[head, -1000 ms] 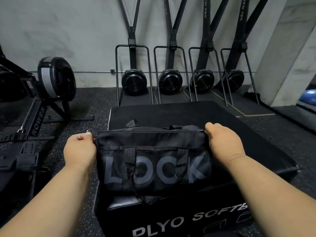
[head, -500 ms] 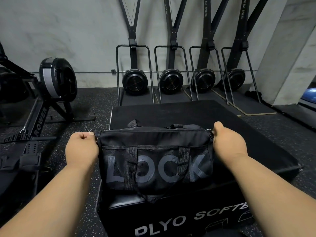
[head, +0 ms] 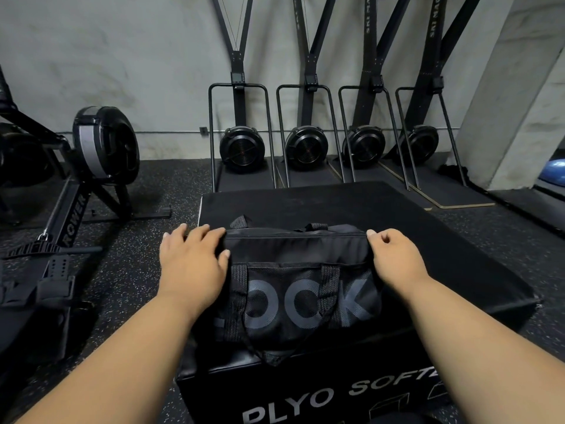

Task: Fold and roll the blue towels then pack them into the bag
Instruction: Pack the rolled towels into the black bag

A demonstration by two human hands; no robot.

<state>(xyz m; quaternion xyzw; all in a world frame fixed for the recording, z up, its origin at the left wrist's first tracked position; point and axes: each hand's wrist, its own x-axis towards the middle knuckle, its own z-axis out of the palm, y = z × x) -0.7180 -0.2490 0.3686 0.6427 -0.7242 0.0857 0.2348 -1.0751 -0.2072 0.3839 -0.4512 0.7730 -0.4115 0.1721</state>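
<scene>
Since a moment ago my left hand [head: 195,264] has uncurled, its grip wide, flat on the bag's [head: 302,289] left end; my right hand [head: 394,258] pinches the right end. Zipped, long axis left-right, it sits on the plyo box [head: 351,203]; ski machines [head: 305,148] stand beyond.

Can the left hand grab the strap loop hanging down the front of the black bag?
Probably yes. The left hand lies flat on the bag's left end, and the strap loop hangs just below and beside it on the front. Nothing covers the strap.
</scene>
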